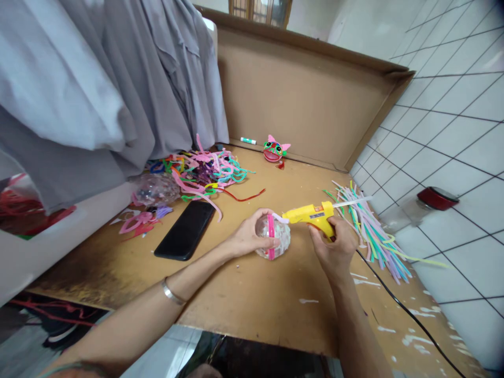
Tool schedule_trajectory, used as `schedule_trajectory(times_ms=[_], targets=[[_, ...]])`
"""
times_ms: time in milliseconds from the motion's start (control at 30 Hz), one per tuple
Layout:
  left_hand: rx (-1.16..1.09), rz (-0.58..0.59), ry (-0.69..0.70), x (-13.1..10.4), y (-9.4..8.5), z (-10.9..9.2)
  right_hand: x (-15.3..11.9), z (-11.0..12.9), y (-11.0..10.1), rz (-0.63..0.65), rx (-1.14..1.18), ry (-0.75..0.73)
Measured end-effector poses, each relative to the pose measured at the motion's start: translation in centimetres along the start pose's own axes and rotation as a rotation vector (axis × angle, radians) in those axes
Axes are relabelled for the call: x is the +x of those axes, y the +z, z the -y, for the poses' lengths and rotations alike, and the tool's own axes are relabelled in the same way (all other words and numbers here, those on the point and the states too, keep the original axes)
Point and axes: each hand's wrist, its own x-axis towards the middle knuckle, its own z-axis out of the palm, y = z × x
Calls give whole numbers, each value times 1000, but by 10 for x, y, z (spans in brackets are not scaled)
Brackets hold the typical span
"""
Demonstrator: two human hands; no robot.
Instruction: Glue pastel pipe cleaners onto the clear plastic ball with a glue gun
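My left hand (252, 234) grips a clear round plastic piece (282, 242) with a bright pink band around it, just above the table. A short pale lilac strip (280, 218) sticks out from its upper edge. In my right hand (334, 247) is a yellow hot glue gun (311, 213), its fingers wrapped round the handle. The nozzle points left, touching or very close to the lilac strip; which one, I cannot tell. A clear glue stick (353, 202) juts out of the gun's back end, and a black cord (409, 312) trails toward the lower right.
Left of my hands lies a black phone (184, 231), with a heap of coloured pipe cleaners (212, 168) behind. More pipe cleaners (374, 236) lie right, near a red-lidded jar (417, 210). A decorated animal head (274, 149) and glue-stick tube (248, 140) stand by a cardboard wall (299, 94).
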Motion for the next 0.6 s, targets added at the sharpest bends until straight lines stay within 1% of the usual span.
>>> schedule_trajectory(times_ms=[100,167,200,267,367,433,533,600], targets=[[-15,4,22,0,0,2,0,-2,1,-28,-8,13],[-17,2,22,0,1,2,-1,-4,3,-59,-15,51],[-17,1,20,0,1,2,-1,-4,4,-57,-13,78],[-16,2,17,0,1,1,-2,-5,6,-13,16,149],[-3,6,3,-1,0,-2,-3,-6,8,55,111,319],[10,4,-4,-2,-1,-3,-2,-10,9,50,173,478],[29,7,7,-2,-1,-3,-2,-24,12,35,189,682],[36,6,3,-2,0,-4,-4,-38,14,68,132,754]])
